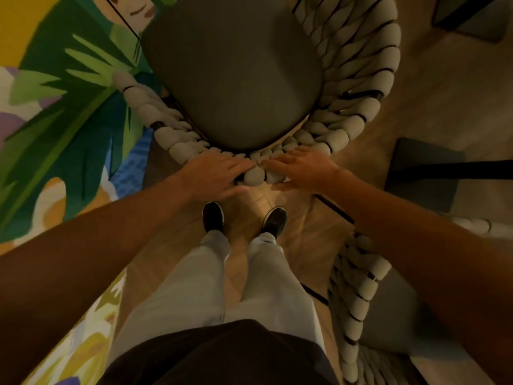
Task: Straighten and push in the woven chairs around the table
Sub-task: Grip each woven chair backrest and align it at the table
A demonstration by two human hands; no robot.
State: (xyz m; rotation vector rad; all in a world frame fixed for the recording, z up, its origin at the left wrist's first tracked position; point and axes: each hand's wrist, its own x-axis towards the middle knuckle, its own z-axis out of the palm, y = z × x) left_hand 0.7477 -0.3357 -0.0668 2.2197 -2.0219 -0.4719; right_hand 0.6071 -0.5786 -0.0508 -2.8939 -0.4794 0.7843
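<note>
Chair in hand: woven chair (347, 87) at upper centre of the frame, grey seat cushion (233, 79) ringed by a thick braided back that curves down to centre frame.
Left grip: left hand (219, 173) laid on the top of the braided back just left of its middle, fingers spread fairly straight over the braid, thumb hanging down the near side; pressing rather than clenched.
Right grip: right hand (302, 170) mirrored just right of the middle, fingers flat across the braid, thumb low; likewise released flat, not wrapped round anything.
Key relation: seat runs straight away from both hands toward the top of the frame, back rim nearest the body, both hands equally near and almost touching at the fingertips.
Desk: not clearly in view; dark shapes at upper right too unclear to name.
Second chair: another woven chair (361, 301) at lower right, close beside the person's leg.
Floor: wooden floor (299, 245) under the shoes (212, 218), leaf-patterned rug (55, 120) at left.
Likely step: even push forward along the seat's axis.
Risk: uneven pressure could turn the chair aside.
</note>
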